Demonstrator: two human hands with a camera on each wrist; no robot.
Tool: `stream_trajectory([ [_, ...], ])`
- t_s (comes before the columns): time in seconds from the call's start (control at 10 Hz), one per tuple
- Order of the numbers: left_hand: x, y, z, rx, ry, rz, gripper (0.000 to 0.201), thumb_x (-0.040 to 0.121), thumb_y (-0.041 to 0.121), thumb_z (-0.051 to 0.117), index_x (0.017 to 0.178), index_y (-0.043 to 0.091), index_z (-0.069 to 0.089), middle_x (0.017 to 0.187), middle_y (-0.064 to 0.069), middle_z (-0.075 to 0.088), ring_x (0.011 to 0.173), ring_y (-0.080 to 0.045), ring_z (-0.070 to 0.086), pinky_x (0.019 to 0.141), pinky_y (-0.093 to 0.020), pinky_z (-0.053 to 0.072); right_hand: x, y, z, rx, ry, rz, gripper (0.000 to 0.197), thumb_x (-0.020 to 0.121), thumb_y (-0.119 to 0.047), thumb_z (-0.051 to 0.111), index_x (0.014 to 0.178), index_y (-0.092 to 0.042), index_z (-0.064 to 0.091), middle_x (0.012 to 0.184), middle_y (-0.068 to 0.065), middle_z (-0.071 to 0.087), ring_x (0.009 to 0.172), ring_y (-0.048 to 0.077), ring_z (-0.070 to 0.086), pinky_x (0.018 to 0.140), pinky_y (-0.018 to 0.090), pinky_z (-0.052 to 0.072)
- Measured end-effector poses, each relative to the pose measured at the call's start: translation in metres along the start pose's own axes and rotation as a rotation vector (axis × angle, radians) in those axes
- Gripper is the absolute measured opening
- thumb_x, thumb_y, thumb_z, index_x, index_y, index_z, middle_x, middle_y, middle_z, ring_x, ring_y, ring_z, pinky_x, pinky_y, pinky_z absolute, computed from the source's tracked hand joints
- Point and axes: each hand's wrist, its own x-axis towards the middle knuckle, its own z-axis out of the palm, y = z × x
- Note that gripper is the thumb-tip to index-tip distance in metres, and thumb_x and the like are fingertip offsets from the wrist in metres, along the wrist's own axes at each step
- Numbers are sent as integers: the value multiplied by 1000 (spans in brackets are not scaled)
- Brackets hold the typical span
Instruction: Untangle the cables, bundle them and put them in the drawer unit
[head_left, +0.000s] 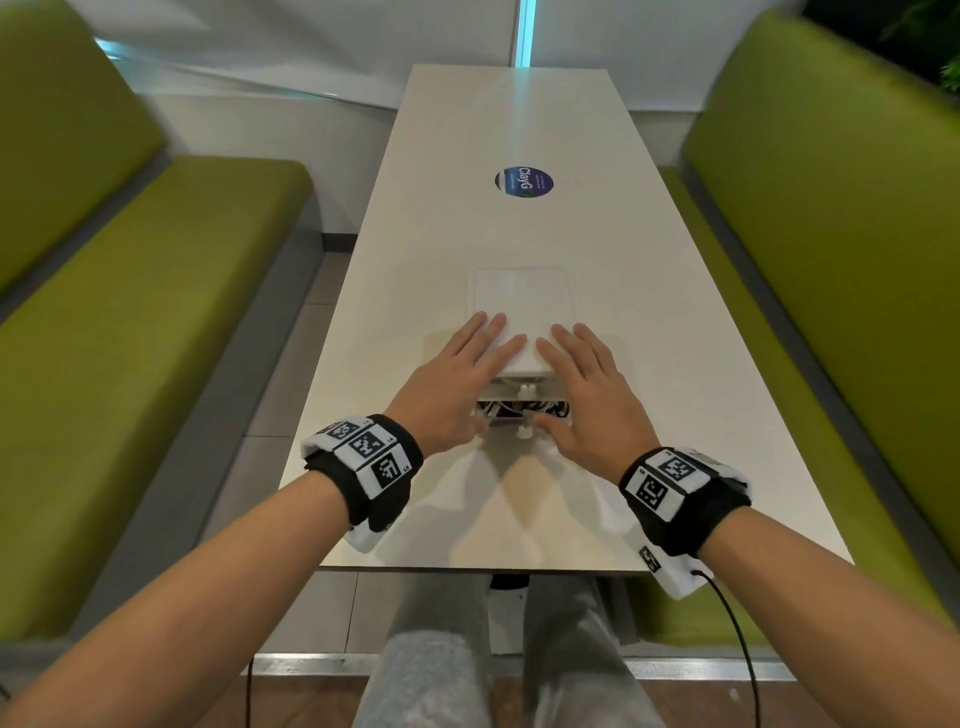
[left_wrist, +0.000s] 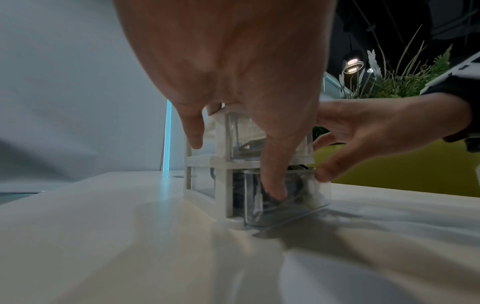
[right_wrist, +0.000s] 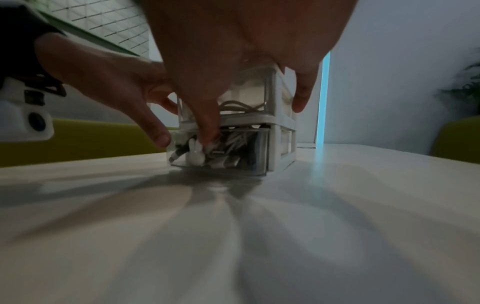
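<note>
On the long white table (head_left: 519, 130) stands the small white-framed drawer unit with clear plastic drawers (head_left: 522, 312), its lower drawer (right_wrist: 221, 152) slightly out and full of cables (right_wrist: 235, 142). Left hand (head_left: 457, 379) and right hand (head_left: 584, 389) lie flat, fingers straight, thumbs at the drawer front; push evenly, tucking in stray loops

Your two hands crowd the drawer unit (head_left: 522, 317) front; the white table (head_left: 519, 119) behind it lies free, green benches (head_left: 130, 322) both sides.
</note>
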Motion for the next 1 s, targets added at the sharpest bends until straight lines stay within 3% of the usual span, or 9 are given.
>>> stream_trajectory([
  [0.2, -1, 1, -1, -14, -4, -6, 107, 74, 27, 81, 156, 25, 11, 164, -1, 1, 150, -20, -5, 98, -39, 51, 0, 2, 5, 15, 59, -2, 76, 80, -26, 73, 146, -16, 36, 155, 7, 29, 146, 28, 17, 104, 52, 41],
  [0.3, -2, 0, 0, -10, 2, -15, 107, 74, 29, 81, 156, 26, 11, 164, 1, 0, 150, -18, -5, 91, -39, 55, -1, 2, 5, -15, 70, -21, 74, 80, -25, 72, 145, -17, 38, 155, 7, 31, 146, 29, 20, 102, 51, 41],
  [0.4, -1, -2, 2, -22, 13, -22, 109, 71, 30, 83, 155, 27, 14, 164, 2, 3, 150, -18, -3, 91, -42, 55, 1, -1, 7, 7, 119, 12, 73, 74, -7, 70, 141, -18, 42, 151, 6, 37, 143, 31, 26, 99, 52, 44],
  [0.5, 0, 0, 3, -40, 24, -27, 108, 69, 25, 85, 154, 26, 18, 163, 1, 9, 150, -19, 3, 97, -42, 51, 1, 0, 7, -19, 128, -11, 76, 73, -5, 70, 142, -17, 41, 151, 7, 38, 142, 32, 28, 98, 52, 45],
  [0.6, 0, -1, 4, -34, 48, -16, 102, 72, 17, 82, 154, 24, 21, 163, 0, 13, 150, -21, 7, 97, -42, 51, -2, 8, 0, -67, 28, -79, 80, 80, -34, 72, 148, -20, 32, 156, 5, 29, 145, 29, 20, 106, 48, 36],
  [0.7, 1, -3, 9, -38, 85, -12, 98, 71, 9, 80, 152, 24, 26, 161, -1, 19, 149, -23, 14, 91, -43, 54, 2, 15, -1, -218, -5, -99, 92, 71, -31, 82, 146, -22, 29, 153, 5, 34, 141, 29, 25, 100, 48, 41],
  [0.8, 3, -2, 16, -51, 170, -20, 93, 70, -9, 69, 148, 24, 32, 158, -1, 28, 147, -23, 22, 78, -42, 59, 7, 9, 8, -259, 98, -73, 90, 60, -12, 86, 137, -19, 39, 143, 8, 47, 130, 29, 32, 86, 45, 48],
  [0.9, 4, -6, 22, -81, 204, -9, 92, 69, -12, 66, 147, 25, 33, 158, 1, 28, 147, -22, 22, 78, -42, 59, 8, 11, 12, -208, 178, -108, 86, 58, -6, 85, 133, -16, 44, 140, 11, 51, 127, 30, 32, 82, 45, 50],
  [1.0, 5, -6, 18, -87, 176, 6, 100, 71, 1, 78, 151, 28, 24, 162, 2, 16, 150, -19, 12, 82, -42, 58, 6, 13, 8, -99, 190, -97, 87, 64, -9, 82, 139, -19, 40, 146, 10, 44, 133, 30, 30, 90, 49, 50],
])
